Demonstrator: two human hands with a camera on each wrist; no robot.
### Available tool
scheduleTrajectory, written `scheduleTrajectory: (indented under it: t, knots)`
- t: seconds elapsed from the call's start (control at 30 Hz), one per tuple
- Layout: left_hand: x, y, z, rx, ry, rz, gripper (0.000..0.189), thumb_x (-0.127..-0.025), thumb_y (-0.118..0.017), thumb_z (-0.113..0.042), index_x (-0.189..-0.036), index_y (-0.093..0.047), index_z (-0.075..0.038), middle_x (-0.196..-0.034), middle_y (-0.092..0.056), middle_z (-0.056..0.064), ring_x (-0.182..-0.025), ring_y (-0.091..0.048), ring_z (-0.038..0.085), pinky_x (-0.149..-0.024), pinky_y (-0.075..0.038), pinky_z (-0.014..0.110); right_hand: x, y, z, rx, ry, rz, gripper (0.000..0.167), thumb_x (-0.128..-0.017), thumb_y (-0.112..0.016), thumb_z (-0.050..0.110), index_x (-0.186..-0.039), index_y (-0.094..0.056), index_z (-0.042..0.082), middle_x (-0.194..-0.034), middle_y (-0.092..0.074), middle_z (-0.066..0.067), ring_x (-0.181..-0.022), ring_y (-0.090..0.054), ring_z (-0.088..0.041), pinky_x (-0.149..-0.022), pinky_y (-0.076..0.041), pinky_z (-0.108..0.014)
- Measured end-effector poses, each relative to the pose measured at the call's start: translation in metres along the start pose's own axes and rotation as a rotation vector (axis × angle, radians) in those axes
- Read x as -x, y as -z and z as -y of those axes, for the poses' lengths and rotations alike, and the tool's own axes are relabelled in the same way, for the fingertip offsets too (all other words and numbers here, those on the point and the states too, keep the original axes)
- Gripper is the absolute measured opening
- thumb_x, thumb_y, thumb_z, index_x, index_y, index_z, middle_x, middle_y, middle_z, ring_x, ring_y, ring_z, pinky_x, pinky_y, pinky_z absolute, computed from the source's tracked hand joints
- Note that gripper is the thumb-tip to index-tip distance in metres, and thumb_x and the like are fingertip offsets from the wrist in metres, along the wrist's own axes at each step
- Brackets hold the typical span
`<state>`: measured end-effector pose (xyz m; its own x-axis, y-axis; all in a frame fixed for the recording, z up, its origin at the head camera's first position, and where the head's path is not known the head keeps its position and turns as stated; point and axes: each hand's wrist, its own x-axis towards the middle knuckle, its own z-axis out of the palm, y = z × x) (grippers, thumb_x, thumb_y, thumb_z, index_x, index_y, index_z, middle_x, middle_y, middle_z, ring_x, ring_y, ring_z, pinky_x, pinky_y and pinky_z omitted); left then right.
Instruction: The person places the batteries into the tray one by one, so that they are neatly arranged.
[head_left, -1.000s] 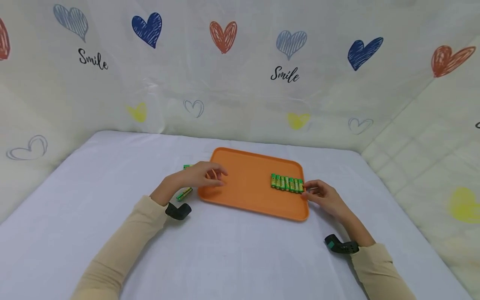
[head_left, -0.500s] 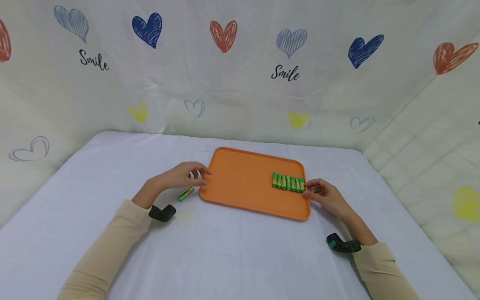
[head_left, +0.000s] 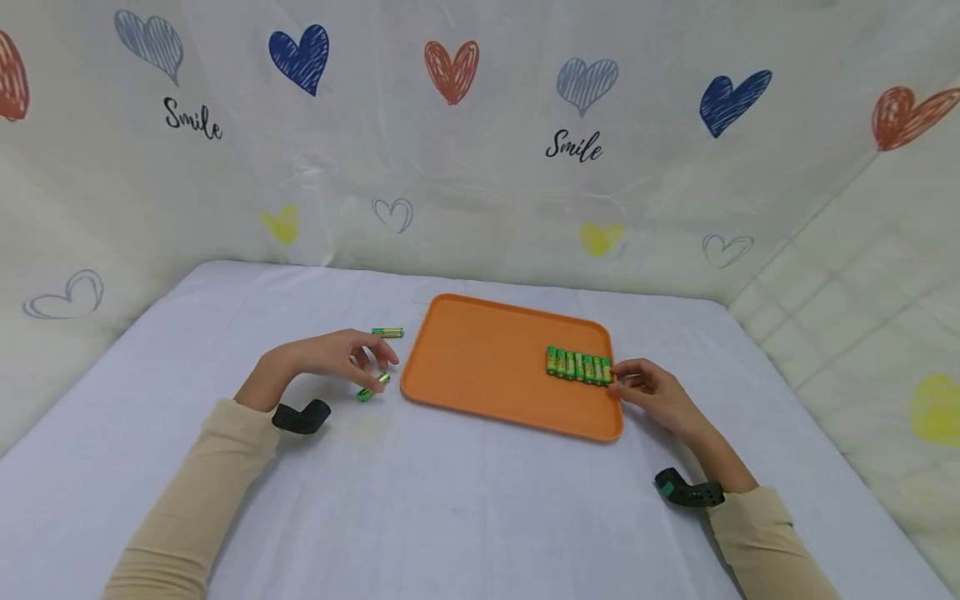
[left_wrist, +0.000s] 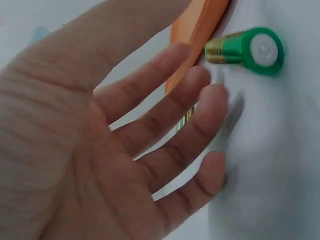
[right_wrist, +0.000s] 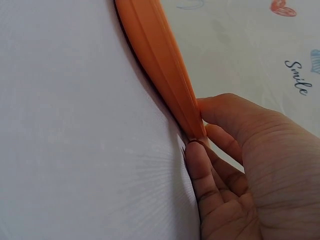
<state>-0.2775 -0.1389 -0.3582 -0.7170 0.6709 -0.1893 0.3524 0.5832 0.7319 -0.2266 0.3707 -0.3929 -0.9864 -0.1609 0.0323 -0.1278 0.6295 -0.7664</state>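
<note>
My left hand [head_left: 339, 354] hovers at the tray's left side with fingers loosely bent and nothing between them. Just under its fingertips, a green and gold battery [head_left: 372, 388] lies slanted on the cloth; in the left wrist view a battery [left_wrist: 245, 50] shows its green end beyond the fingers. A second battery [head_left: 387, 332] lies crosswise behind the hand. On the orange tray [head_left: 480, 358], several batteries [head_left: 579, 366] stand side by side in a row by the right rim. At that rim my right hand [head_left: 652, 392] pinches the tray's edge between thumb and fingers.
A white cloth [head_left: 450, 508] covers the table. Behind it hangs a pale backdrop [head_left: 480, 167] printed with hearts and "Smile". Each wrist wears a black camera band.
My left hand has moved left from over the tray to above the slanted battery, uncovering the battery behind it. The right hand keeps its place at the rim.
</note>
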Motion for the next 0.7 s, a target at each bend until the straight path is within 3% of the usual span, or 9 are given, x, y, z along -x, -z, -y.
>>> scheduleTrajectory:
  t: [0.17,0.33,0.7]
  knots:
    - [0.007,0.003,0.007,0.063,-0.016,0.092,0.055,-0.079,-0.081,-0.017,-0.126,-0.058,-0.002,-0.114,-0.06,0.009,-0.096,-0.058,0.022,-0.081,-0.049,0.027,0.003,-0.002,0.002,-0.013,-0.004,-0.003,0.044,-0.093,-0.068,0.025,-0.126,-0.054,-0.002,-0.115,-0.057,-0.015,-0.089,-0.054,-0.009,-0.076,-0.046,-0.018]
    - [0.009,0.004,0.01,0.069,-0.025,0.152,0.061,-0.078,-0.082,-0.013,-0.132,-0.055,-0.004,-0.11,-0.057,0.008,-0.1,-0.053,0.022,-0.08,-0.047,0.025,0.005,-0.002,0.003,-0.023,-0.007,-0.004,0.045,-0.093,-0.068,0.025,-0.126,-0.054,-0.002,-0.117,-0.057,-0.016,-0.089,-0.054,-0.008,-0.076,-0.045,-0.017]
    - [0.007,0.004,0.017,0.048,-0.033,0.134,0.056,-0.078,-0.082,-0.013,-0.128,-0.058,-0.007,-0.1,-0.056,0.008,-0.094,-0.052,0.022,-0.077,-0.046,0.025,0.004,-0.003,0.001,-0.01,0.014,0.001,0.043,-0.094,-0.067,0.023,-0.126,-0.053,-0.002,-0.118,-0.056,-0.017,-0.089,-0.054,-0.006,-0.076,-0.045,-0.018]
